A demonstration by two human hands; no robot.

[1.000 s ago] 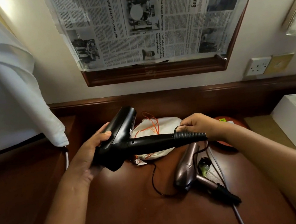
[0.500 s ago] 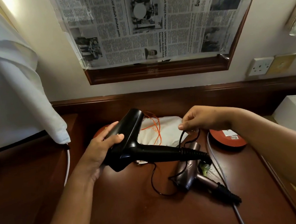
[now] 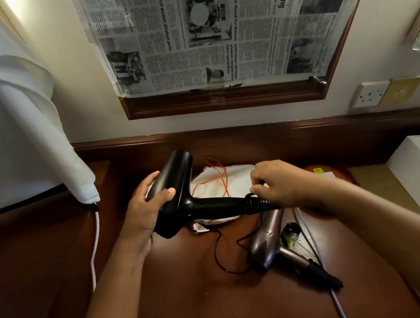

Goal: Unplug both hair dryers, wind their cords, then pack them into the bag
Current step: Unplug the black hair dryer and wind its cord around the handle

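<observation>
On the desk nearest us lies the bronze dryer, nobody touching it, its grey cord running off the near edge. Above it our left hand grips the black dryer by the barrel, and our right hand pinches its cord at the handle's end. Slack loops beside the bronze dryer; winding could snag it. Behind lies the white bag.
</observation>
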